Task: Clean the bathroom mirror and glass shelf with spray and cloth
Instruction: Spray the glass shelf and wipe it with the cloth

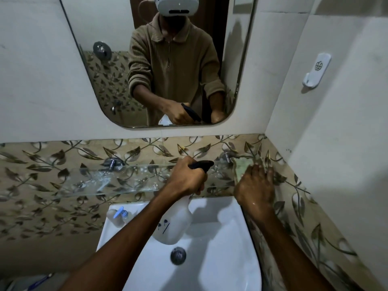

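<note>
1. Two hands are at work over the sink [210, 259]. The left hand [186, 177] is clamped round the neck of the spray bottle [174, 225], whose black trigger head points toward the right end of the glass shelf [94, 181].
2. The right hand [255, 185] presses a pale green cloth [241, 165] flat onto the right end of the shelf, fingers spread and fairly straight rather than curled; its skin looks wet.
3. Judging by this, the shelf step is in hand: the right end is being wiped, while smears or droplets show on the glass further left.
4. The next move probably calls for sliding the cloth leftward along the shelf with steady downward pressure, keeping the bottle clear of the glass edge, and spraying again only where the glass looks dry.
5. The mirror [189, 59] hangs on the wall above the shelf; whether it has been cleaned I cannot tell.
6. Count: one spray bottle, one cloth, one glass shelf on two metal brackets [112, 163], one mirror, one sink with one drain [178, 255], one small pump bottle [118, 215] on the sink's left rim, and one white wall hook [316, 70].
</note>
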